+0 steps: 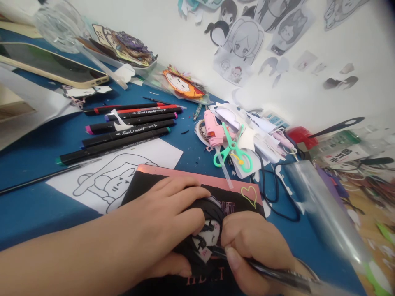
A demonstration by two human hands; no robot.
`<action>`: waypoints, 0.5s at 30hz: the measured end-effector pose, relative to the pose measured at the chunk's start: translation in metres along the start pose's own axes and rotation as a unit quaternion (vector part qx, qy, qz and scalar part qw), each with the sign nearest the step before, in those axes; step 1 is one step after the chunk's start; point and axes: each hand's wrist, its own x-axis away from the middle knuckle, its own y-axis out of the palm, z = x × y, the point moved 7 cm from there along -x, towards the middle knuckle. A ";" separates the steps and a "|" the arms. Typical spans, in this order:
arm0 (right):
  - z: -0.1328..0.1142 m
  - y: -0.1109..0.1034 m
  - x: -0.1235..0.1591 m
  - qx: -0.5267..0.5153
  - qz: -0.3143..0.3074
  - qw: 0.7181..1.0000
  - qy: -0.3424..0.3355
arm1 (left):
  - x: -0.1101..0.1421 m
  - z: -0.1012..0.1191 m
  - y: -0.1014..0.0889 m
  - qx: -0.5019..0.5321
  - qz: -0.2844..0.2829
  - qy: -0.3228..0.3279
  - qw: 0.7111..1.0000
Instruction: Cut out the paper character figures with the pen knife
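Observation:
My left hand (163,218) presses a paper cutout (212,236) of a cartoon face with black hair onto a black and pink book (228,187). Its fingers curl over the cutout's top and left side, with the thumb at the lower left, hiding part of the face. In my right hand (256,242) is a slim black pen (274,273), gripped near its tip. The tip is at the lower edge of the face, close to a pink cheek. A line drawing (114,176) on white paper lies partly under the book.
Several black markers (123,131) lie at the left, near a phone (52,63). Green scissors (233,148) and a pink glue gun (214,127) rest on paper scraps behind the book. A clear plastic roll (327,209) and a black cord (277,193) are at the right.

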 end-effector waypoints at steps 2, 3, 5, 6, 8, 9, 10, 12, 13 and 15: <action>0.001 -0.008 -0.001 0.016 0.010 0.999 0.030 | -0.001 -0.002 0.000 0.017 -0.004 -0.001 1.000; 0.002 -0.012 -0.001 0.022 0.021 0.998 0.054 | -0.001 -0.003 -0.001 0.032 -0.002 0.002 0.999; 0.005 -0.020 -0.001 0.027 0.043 0.995 0.087 | 0.000 -0.005 -0.002 0.069 0.012 0.007 0.998; 0.005 -0.020 -0.001 0.025 0.045 0.994 0.093 | 0.001 -0.006 -0.002 0.087 0.020 0.011 0.996; 0.003 -0.019 -0.003 0.026 0.042 0.996 0.074 | 0.004 -0.010 -0.002 0.109 0.031 0.012 0.994; 0.002 -0.016 -0.004 0.030 0.036 0.997 0.060 | 0.005 -0.011 -0.001 0.114 0.032 0.013 0.993; 0.001 -0.014 -0.005 0.033 0.031 0.998 0.045 | 0.006 -0.012 -0.001 0.115 0.028 0.015 0.993; 0.000 -0.010 -0.006 0.038 0.031 0.998 0.026 | 0.006 -0.013 0.000 0.112 0.022 0.016 0.993; 0.000 -0.009 -0.007 0.038 0.032 0.999 0.022 | 0.006 -0.013 0.001 0.108 0.016 0.016 0.994; 0.001 -0.008 -0.007 0.040 0.034 0.998 0.021 | 0.005 -0.012 0.001 0.100 0.006 0.015 0.995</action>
